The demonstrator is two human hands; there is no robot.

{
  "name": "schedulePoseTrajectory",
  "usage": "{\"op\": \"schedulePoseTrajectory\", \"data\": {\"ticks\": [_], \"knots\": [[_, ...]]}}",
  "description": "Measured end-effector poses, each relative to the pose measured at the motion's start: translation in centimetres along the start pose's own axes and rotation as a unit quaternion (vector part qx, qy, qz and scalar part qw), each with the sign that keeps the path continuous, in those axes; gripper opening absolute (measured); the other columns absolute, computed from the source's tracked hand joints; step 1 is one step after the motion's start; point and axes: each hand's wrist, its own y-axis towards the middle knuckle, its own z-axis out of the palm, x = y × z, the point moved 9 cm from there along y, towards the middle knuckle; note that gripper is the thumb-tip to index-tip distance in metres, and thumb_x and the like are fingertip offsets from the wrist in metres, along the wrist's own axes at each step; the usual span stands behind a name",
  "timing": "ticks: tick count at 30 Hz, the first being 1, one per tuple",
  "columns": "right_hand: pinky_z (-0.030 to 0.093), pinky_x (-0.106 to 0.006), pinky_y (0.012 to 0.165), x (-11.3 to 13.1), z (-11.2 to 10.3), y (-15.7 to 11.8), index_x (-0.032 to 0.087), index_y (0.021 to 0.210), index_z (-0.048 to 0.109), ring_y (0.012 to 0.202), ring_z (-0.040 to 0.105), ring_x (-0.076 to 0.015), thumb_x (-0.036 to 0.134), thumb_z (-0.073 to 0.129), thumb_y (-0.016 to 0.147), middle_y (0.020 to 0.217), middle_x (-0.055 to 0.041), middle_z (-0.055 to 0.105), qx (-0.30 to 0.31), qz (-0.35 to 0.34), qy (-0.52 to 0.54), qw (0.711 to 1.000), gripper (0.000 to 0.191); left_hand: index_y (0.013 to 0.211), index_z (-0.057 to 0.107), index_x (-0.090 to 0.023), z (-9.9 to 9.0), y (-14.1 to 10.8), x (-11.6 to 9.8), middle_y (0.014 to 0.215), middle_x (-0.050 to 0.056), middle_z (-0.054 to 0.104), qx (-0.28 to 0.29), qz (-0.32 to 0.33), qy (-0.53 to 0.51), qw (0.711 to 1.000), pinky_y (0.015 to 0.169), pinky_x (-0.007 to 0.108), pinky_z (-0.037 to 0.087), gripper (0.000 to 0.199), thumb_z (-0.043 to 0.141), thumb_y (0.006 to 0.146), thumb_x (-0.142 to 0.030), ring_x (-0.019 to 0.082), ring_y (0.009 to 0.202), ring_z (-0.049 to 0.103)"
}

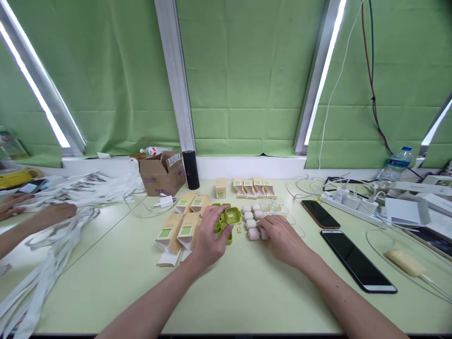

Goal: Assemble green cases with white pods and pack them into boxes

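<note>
1. Left hand (212,238): its fingers partly hide the green cases (233,215); we cannot count them.
2. Right hand (282,238): we cannot see its fingertips' full contact with the pale pink cases (253,234).
3. Cartons (168,231): we find their print too small to read.
4. Desk (247,301), left edge: we see a co-worker's arms (17,230) cropped by the frame.

Left hand (212,238) gripping green case (233,215) above table (233,296).

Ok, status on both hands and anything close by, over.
Left hand holding open green case. Right hand touching pale case. Tan boxes crowding left hand.
</note>
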Motion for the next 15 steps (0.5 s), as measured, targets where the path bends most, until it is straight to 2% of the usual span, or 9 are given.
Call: {"op": "schedulePoseTrajectory", "data": {"ticks": [3,5,7,10,12,15], "knots": [[0.046,-0.041,0.093,-0.5,-0.7,-0.1,0.019,0.116,0.065,0.108,0.065,-0.0303,-0.01,0.06,0.066,0.112,-0.0103,0.07,-0.008,0.004,0.03,0.999,0.058,0.136,0.059,-0.022,0.1,0.0,0.5,0.12,0.012,0.067,0.006,-0.026,-0.022,0.999,0.098,0.044,0.055,0.038,0.063,0.099,-0.025,0.028,0.115,0.062],[0.048,-0.043,0.095,-1.2,-1.7,-0.2,0.021,0.12,0.063,0.111,0.065,-0.0303,-0.008,0.062,0.07,0.117,-0.01,0.07,-0.035,0.011,0.061,0.997,0.058,0.136,0.06,-0.022,0.1,-0.1,1.0,0.121,0.012,0.066,0.007,-0.044,-0.042,0.998,0.099,0.043,0.055,0.038,0.064,0.098,-0.026,0.027,0.116,0.063],[0.05,-0.045,0.097,-1.9,-3.0,-0.2,0.022,0.119,0.062,0.113,0.065,-0.0297,-0.006,0.06,0.075,0.12,-0.0092,0.069,-0.081,0.02,0.094,0.992,0.052,0.135,0.061,-0.022,0.3,-0.3,1.6,0.123,0.011,0.065,0.006,-0.065,-0.066,0.996,0.101,0.043,0.054,0.039,0.066,0.096,-0.026,0.027,0.117,0.063],[0.053,-0.044,0.095,-2.4,-5.1,-0.3,0.024,0.112,0.061,0.108,0.066,-0.0279,0.0,0.057,0.084,0.113,-0.0076,0.07,-0.173,0.021,0.144,0.974,0.037,0.134,0.062,-0.023,0.6,-0.6,2.4,0.125,0.011,0.065,0.009,-0.097,-0.106,0.99,0.104,0.044,0.054,0.04,0.068,0.094,-0.025,0.027,0.119,0.063],[0.055,-0.043,0.09,-1.9,-6.2,-0.2,0.024,0.109,0.061,0.103,0.067,-0.0274,0.004,0.056,0.089,0.107,-0.0072,0.07,-0.229,0.005,0.164,0.96,0.028,0.133,0.063,-0.023,0.8,-0.7,2.8,0.126,0.011,0.065,0.013,-0.114,-0.13,0.985,0.104,0.044,0.054,0.041,0.07,0.092,-0.025,0.027,0.121,0.064],[0.057,-0.044,0.089,0.5,-7.3,0.2,0.024,0.113,0.061,0.105,0.067,-0.0283,0.008,0.056,0.092,0.109,-0.0086,0.07,-0.272,-0.055,0.154,0.948,0.028,0.131,0.064,-0.022,1.1,-0.8,3.1,0.126,0.011,0.066,0.016,-0.135,-0.156,0.978,0.104,0.045,0.055,0.041,0.071,0.091,-0.025,0.028,0.122,0.065]]}}
